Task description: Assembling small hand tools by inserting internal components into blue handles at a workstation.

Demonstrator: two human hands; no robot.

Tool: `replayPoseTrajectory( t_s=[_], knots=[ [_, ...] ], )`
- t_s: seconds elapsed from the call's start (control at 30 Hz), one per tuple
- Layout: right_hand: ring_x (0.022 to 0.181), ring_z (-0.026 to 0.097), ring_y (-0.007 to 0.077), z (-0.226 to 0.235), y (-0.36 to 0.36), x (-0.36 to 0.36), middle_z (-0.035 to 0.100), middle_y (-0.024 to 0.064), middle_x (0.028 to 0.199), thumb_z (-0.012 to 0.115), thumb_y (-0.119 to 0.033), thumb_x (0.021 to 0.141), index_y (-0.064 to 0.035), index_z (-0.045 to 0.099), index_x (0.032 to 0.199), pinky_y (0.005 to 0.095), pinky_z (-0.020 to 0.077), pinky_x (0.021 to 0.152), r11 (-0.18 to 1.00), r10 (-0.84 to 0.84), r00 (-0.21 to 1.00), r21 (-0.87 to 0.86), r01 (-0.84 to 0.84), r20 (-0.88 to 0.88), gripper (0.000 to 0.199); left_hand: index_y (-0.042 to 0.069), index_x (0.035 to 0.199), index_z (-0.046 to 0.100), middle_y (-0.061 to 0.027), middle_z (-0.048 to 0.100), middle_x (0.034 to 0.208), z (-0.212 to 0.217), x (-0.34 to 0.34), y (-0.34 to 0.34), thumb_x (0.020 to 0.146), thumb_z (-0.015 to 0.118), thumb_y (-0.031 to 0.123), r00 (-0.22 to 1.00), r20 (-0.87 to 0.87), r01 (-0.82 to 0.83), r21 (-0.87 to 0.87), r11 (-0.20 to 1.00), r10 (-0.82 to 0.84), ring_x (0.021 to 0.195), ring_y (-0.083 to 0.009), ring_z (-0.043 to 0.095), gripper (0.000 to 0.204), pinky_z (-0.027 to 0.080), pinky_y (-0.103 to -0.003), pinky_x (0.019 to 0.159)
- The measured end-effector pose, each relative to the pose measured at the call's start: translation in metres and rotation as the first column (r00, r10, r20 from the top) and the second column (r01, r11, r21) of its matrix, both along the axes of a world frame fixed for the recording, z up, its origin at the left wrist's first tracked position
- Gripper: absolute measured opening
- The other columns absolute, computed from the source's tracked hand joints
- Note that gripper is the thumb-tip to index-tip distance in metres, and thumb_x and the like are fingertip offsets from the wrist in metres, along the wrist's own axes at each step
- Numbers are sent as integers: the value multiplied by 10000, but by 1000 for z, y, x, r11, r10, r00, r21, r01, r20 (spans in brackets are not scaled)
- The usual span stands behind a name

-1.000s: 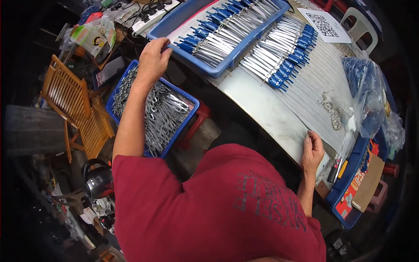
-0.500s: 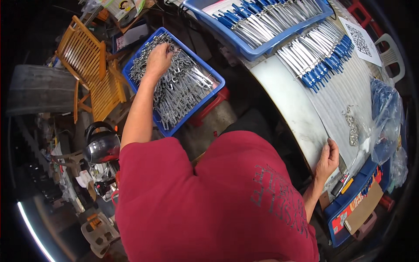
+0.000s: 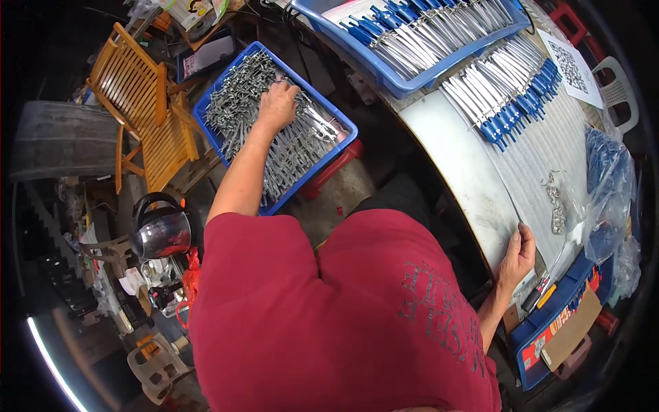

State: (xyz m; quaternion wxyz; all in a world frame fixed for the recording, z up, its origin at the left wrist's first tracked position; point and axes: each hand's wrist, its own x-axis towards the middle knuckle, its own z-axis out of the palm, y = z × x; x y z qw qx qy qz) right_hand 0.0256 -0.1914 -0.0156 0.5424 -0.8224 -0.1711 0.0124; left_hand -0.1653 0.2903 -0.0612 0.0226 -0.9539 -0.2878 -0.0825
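Note:
My left hand (image 3: 278,108) reaches down into a blue plastic bin (image 3: 316,169) on my left. Its fingers are bent over a heap of small silver metal parts (image 3: 240,93), and what they grip is hidden. Long slim metal pieces (image 3: 302,154) fill the near part of that bin. At the table's near edge on my right, my right hand (image 3: 516,255) is closed, thumb against curled fingers, beside the edge of a white foam sheet (image 3: 528,185). Whether anything is in its fingers I cannot make out.
Rows of silver rods with blue ends (image 3: 508,89) lie on the table; more fill a blue tray (image 3: 405,86). A screwdriver (image 3: 534,296), clear plastic bags (image 3: 607,192) and a blue toolbox (image 3: 525,336) are at right. A wooden chair (image 3: 141,106) and kettle (image 3: 161,230) stand left.
My left hand has moved right and slightly nearer within the bin, from the far heap toward its middle. My right hand has stayed at the table edge.

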Motion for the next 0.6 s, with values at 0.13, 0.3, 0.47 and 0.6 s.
replayPoseTrajectory(
  t_s=[0.13,0.3,0.47,0.6],
  knots=[
    [860,501,114,-2,-2,0,552,78,947,500,-68,845,66,517,1024,219,393,772,1000,1,1000,15,-1,-15,224,126,851,601,-58,538,908,-4,7,3,692,545,97,993,-118,-3,67,998,11,956,-251,477,170,399,-429,748],
    [902,507,137,0,-2,0,558,87,971,496,-94,848,61,525,1028,239,381,818,999,-11,1000,-49,11,-15,240,154,807,621,-39,536,897,-6,7,8,688,511,90,986,-167,32,108,994,-13,961,-223,468,174,374,-431,754],
    [901,507,135,1,0,0,559,86,967,494,-90,848,61,525,1027,237,381,817,999,-13,1000,-49,12,-21,236,180,842,618,4,544,804,-7,1,12,725,527,151,984,-165,100,215,972,-65,851,-202,491,151,372,-387,698],
    [873,504,124,1,1,0,554,78,951,498,-80,846,61,524,1024,227,387,790,999,-7,1000,-41,7,-4,229,189,847,614,17,554,798,-11,-3,19,726,536,157,992,-100,95,256,962,-72,848,-190,495,147,368,-380,696]
  ],
)
